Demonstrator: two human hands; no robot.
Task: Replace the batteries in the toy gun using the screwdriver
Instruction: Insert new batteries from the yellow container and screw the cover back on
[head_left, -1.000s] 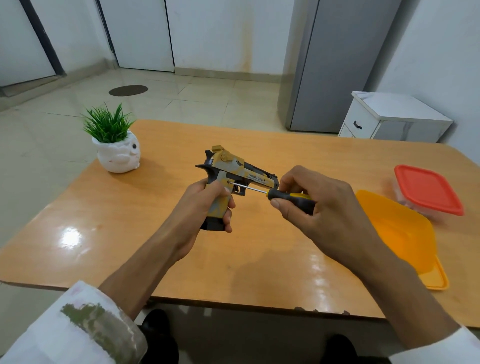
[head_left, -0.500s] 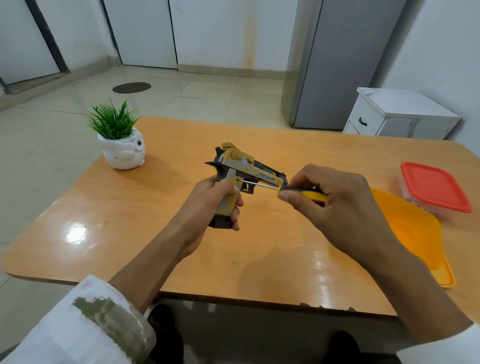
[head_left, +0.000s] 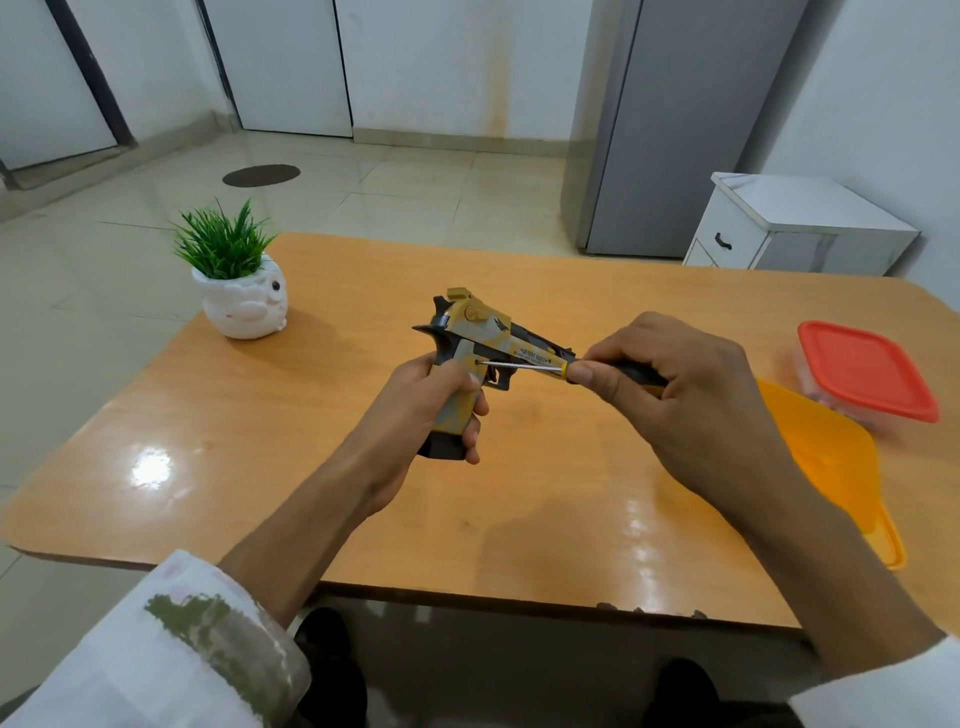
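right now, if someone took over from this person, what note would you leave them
Left hand grips the toy gun by its handle, above the wooden table.
Right hand holds the screwdriver, tip at a screw hole on the gun's side above the trigger.
Done: driver set on the screw; nothing opened, no batteries in view.
Left: remove the screw, open the compartment, swap batteries, screw it shut.
Orange tray and red-lidded container sit on the table's right.

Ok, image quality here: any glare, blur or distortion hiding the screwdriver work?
Head view: light glare spots on the table, away from the work; wide-angle bending along the table edges; the red-lidded container at far right looks slightly smeared; toy gun, screwdriver, left hand and right hand are sharp.
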